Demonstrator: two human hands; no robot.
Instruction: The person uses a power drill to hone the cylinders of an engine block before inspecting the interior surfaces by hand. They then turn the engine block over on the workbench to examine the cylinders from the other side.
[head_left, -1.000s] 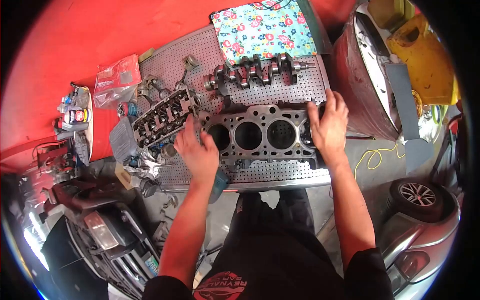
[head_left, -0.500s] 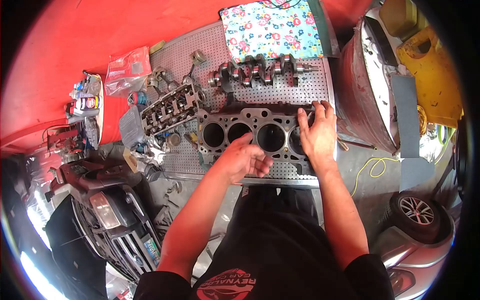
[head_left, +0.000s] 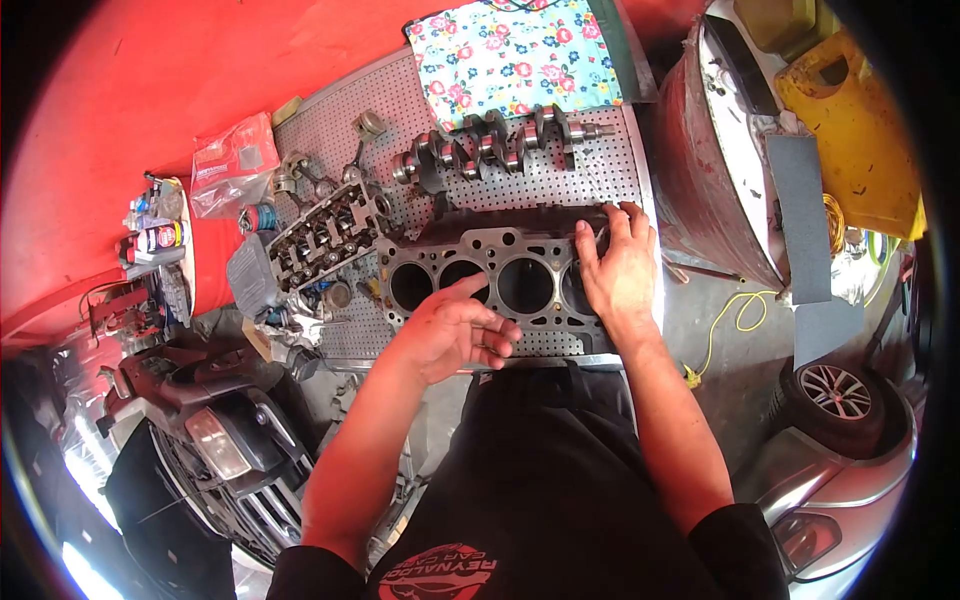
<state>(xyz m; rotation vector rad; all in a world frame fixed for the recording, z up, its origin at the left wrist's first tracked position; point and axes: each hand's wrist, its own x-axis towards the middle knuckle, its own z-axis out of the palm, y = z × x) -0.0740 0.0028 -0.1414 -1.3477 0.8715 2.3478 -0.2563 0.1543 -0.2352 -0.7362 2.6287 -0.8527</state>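
A bare engine block [head_left: 492,242] sits on the perforated metal table with its round cylinder bores facing me. My left hand [head_left: 445,335] hovers over its near side, thumb and fingers apart, the index finger pointing across the second bore and nothing in the palm. At the block's right end, my right hand [head_left: 622,275] is curled over the far corner, thumb on the top face, covering part of the last bore. Just left of the block lies a cylinder head [head_left: 325,238] with its valve gear showing. Behind the block rests a crankshaft [head_left: 490,145].
Pistons with rods [head_left: 365,128] lie on the perforated table [head_left: 330,95]. A flowered cloth [head_left: 515,60] covers its far part. A large drum [head_left: 700,170] stands close on the right, with a yellow cord [head_left: 742,312] on the floor. Car front parts [head_left: 225,440] are at lower left.
The view has shifted slightly, so the table appears farther left. My left hand stays over the block, its index finger now stretched farther out. My right hand keeps its place on the block's end.
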